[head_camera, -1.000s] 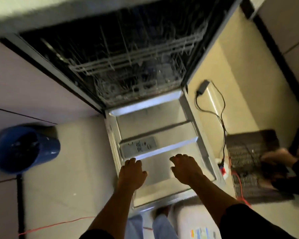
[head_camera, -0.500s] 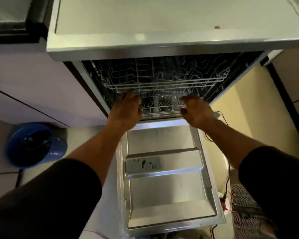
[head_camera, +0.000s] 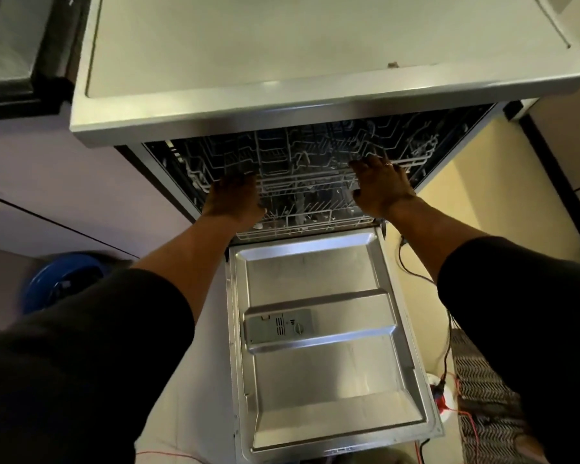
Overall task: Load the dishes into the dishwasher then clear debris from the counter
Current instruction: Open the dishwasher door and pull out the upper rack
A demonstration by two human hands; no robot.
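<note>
Right hand (head_camera: 380, 189) curls over the rack's (head_camera: 302, 182) front rail; left hand (head_camera: 233, 199) touches its left front, grip too dark to tell. Door (head_camera: 322, 363) open below it.

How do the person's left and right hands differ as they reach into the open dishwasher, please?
The right hand shows a ring; none is visible on the left hand. The right hand sits higher in the picture than the left hand. The right hand's fingers are spread and distinct; the left hand's are dark and blurred. Both are at the front of the upper rack; whether they grip it is unclear.
</note>
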